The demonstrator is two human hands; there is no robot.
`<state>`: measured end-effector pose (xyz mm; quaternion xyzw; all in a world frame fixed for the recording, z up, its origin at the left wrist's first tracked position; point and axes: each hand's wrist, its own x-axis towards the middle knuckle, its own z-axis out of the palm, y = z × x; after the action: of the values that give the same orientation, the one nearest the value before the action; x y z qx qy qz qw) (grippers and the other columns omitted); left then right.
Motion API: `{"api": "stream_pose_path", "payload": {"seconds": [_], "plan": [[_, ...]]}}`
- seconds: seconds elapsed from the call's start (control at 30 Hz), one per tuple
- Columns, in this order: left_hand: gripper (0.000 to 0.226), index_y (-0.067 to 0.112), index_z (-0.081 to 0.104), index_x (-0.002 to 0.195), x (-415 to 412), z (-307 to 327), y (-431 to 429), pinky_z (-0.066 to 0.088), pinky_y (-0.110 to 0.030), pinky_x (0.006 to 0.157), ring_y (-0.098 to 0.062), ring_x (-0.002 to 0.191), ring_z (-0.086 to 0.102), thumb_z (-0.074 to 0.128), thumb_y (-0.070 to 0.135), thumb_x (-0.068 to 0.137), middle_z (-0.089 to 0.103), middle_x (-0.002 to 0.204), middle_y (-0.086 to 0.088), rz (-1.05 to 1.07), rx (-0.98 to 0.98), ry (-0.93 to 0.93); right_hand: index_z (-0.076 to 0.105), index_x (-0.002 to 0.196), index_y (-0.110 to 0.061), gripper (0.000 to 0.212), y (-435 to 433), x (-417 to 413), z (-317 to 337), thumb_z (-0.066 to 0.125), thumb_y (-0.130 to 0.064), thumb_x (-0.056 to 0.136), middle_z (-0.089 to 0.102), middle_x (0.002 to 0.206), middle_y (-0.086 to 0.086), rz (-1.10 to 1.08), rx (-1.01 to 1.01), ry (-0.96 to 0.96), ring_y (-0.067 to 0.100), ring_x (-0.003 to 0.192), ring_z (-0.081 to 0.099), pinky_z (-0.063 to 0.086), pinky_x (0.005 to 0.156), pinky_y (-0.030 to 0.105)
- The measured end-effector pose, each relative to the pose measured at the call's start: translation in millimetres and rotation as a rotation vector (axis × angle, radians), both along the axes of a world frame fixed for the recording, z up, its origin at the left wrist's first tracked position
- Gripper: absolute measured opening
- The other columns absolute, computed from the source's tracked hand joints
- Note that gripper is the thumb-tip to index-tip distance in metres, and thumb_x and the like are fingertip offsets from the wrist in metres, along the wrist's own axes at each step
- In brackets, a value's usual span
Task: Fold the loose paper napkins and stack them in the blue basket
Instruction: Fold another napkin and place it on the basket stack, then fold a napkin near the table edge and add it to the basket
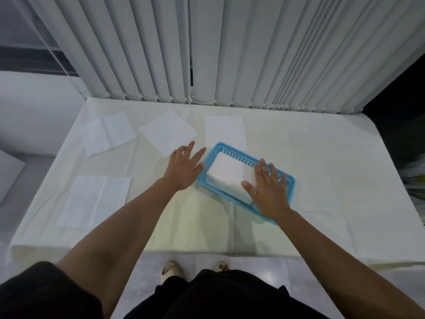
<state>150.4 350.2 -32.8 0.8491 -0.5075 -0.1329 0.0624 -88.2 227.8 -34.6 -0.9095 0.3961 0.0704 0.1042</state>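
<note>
The blue basket (289, 190) sits slanted near the table's middle and holds a stack of folded white napkins (227, 170). My right hand (268, 192) lies flat, fingers spread, over the basket's near right part, touching the stack. My left hand (185, 165) is open just left of the basket, fingertips at its left rim. Loose napkins lie flat on the table: one behind the basket (224, 130), one at centre back (167, 132), one at the far left back (108, 134) and one at the near left (94, 200).
A white cloth covers the table (333, 180). Vertical blinds (230, 54) hang right behind its far edge. My feet in light sandals (171, 269) stand at the near edge. A dark area lies past the table's right side.
</note>
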Motion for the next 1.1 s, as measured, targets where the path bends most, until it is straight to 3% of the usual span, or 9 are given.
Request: {"api": "stream_pose_path", "payload": {"seconds": [0.2,0.43,0.87,1.03,1.1], "plan": [[0.047,0.021,0.038,0.145,9,-11,56,0.027,-0.047,0.111,-0.035,0.138,0.031,0.039,0.037,0.1,0.032,0.155,-0.009,0.252,-0.129,-0.016,0.007,0.153,-0.018,0.084,33,41,8,-0.006,-0.063,0.083,-0.002,0.162,0.0,0.122,0.007,-0.09,0.021,0.149,-0.005,-0.006,0.119,0.049],[0.044,0.015,0.05,0.136,35,-21,148,0.037,-0.05,0.104,-0.039,0.131,0.04,0.049,0.034,0.096,0.044,0.146,-0.014,0.433,-0.114,-0.014,0.007,0.153,-0.017,0.07,96,88,8,0.026,-0.055,0.098,0.002,0.162,0.003,0.21,0.036,-0.08,0.026,0.149,0.003,-0.002,0.119,0.047],[0.047,0.017,0.044,0.139,120,-29,306,0.039,-0.043,0.101,-0.031,0.133,0.037,0.047,0.034,0.095,0.043,0.146,-0.007,0.609,0.039,0.078,0.026,0.149,-0.018,0.062,215,210,-12,0.036,-0.049,0.096,0.023,0.158,0.003,0.267,0.163,0.033,0.029,0.141,0.026,0.024,0.114,0.042],[0.044,0.016,0.049,0.132,147,-40,329,0.041,-0.042,0.096,-0.03,0.123,0.046,0.049,0.038,0.093,0.053,0.132,-0.009,0.638,0.045,0.148,0.042,0.135,-0.016,0.05,244,253,-26,0.04,-0.045,0.094,0.044,0.144,0.004,0.185,0.198,0.06,0.031,0.126,0.041,0.035,0.1,0.042],[0.045,0.014,0.052,0.124,150,-43,330,0.043,-0.041,0.09,-0.029,0.115,0.051,0.054,0.043,0.09,0.055,0.122,-0.008,0.636,0.045,0.138,0.041,0.137,-0.015,0.051,252,268,-28,0.04,-0.045,0.095,0.044,0.143,0.005,0.175,0.191,0.075,0.031,0.126,0.042,0.036,0.099,0.042]]}}
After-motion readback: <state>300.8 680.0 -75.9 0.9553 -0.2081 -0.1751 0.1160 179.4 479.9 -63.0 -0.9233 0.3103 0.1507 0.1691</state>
